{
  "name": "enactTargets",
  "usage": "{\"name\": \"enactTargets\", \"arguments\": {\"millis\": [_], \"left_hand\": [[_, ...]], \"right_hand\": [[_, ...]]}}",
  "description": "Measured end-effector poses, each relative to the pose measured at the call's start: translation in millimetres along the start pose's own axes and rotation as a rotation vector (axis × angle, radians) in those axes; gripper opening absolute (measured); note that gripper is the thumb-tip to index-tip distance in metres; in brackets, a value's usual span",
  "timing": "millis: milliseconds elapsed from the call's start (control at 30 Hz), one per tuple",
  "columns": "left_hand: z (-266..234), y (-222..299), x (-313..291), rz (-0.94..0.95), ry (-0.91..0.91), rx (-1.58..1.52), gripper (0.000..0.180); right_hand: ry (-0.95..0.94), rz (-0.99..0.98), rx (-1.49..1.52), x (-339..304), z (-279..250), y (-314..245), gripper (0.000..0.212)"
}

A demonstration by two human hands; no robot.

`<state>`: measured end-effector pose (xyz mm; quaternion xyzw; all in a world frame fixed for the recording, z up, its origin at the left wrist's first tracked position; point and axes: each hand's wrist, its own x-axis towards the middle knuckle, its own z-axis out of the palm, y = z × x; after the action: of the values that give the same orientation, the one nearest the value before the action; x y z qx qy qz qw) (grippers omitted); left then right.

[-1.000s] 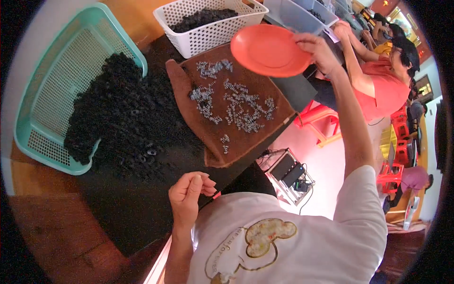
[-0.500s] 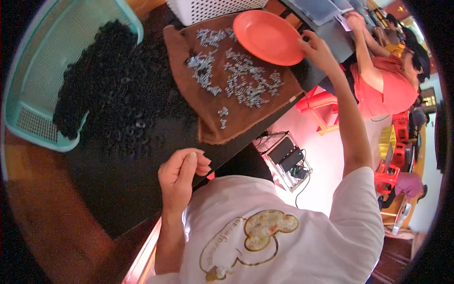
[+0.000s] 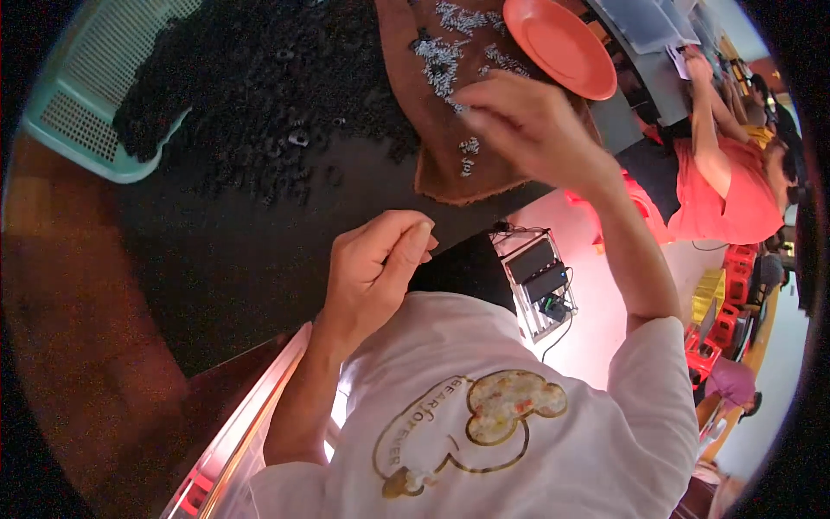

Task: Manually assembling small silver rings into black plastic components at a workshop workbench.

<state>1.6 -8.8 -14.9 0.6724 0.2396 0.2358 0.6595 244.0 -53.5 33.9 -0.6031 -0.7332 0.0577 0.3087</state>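
Note:
My left hand (image 3: 380, 259) is closed at the near table edge, thumb pressed against curled fingers; whatever it may hold is hidden. My right hand (image 3: 532, 125) is blurred by motion above the brown cloth (image 3: 445, 169), its fingers stretched leftward and seemingly apart, with nothing visible in them. Beneath and beyond it, small silvery coil-like metal pieces (image 3: 439, 67) lie scattered in clusters on the cloth, some covered by the hand. An orange-red oval plate (image 3: 566, 48) rests at the cloth's far right, apart from both hands. Left of the cloth spreads a heap of small black rings (image 3: 259, 95).
A pale green basket (image 3: 73, 130) lies tipped at the far left, black rings spilling from it. Clear plastic bins (image 3: 644, 26) stand at the far right. A person in a red top (image 3: 726, 190) works farther along the table. A metal-framed box with cables (image 3: 540, 281) is below the edge.
My right hand has left the plate's rim and swung left over the cloth. My left hand stays closed. The whole view has shifted, so table things appear higher and farther right.

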Motion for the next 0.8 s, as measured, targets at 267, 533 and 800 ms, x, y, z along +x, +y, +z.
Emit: {"name": "enactTargets", "arguments": {"millis": [267,533,800], "left_hand": [[-5,0,-20,-0.004,0.026,-0.042,0.019],[-9,-6,-20,0.055,0.083,-0.084,0.018],[-6,-10,-22,0.138,0.086,-0.04,0.018]], "right_hand": [[-0.103,-0.175,-0.066,44,82,-29,0.016],[-0.236,-0.203,-0.253,58,98,-39,0.02],[-0.125,-0.168,-0.212,52,100,-40,0.022]]}}
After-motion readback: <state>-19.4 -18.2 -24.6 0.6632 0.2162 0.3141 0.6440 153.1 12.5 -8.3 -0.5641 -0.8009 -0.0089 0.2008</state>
